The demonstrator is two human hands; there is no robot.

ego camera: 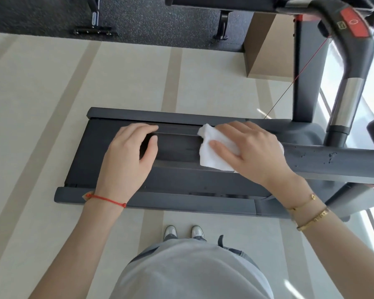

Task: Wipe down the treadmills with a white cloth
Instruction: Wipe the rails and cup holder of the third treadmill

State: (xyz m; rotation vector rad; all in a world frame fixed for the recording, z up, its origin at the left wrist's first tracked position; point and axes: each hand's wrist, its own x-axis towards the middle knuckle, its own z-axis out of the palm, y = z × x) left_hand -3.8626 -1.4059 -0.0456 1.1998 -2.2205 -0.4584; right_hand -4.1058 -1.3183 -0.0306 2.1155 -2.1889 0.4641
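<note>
Looking down: person stands at the side of the treadmill [181, 190], the landmark for all below.
Floor: pale floor [41, 126] with darker stripes runs under and around the treadmill; beyond its far rail a dark speckled mat [149, 20] carries other equipment feet.
Treadmill: dark belt between two grey side rails; uprights, chrome-banded handrail [348, 100] and red stop button [354, 22] rise at its right end.
Box: brown cardboard box [266, 46] stands beyond the far rail, beside the upright.
Right hand: right hand [253, 149] lies over the white cloth, fingers fairly straight and slightly apart, thumb laid across the fabric; whether it presses down on the belt, I cannot tell.
Left hand: left hand [127, 152] hovers or rests over the belt's left part, fingers loosely curled, holding nothing.
White cloth: white cloth [216, 147] sits crumpled over the belt near the far rail, right of centre.
Progress: wiping of the belt looks underway; no clean-versus-dirty line shows, so rails, handrail and any other treadmills likely remain.
</note>
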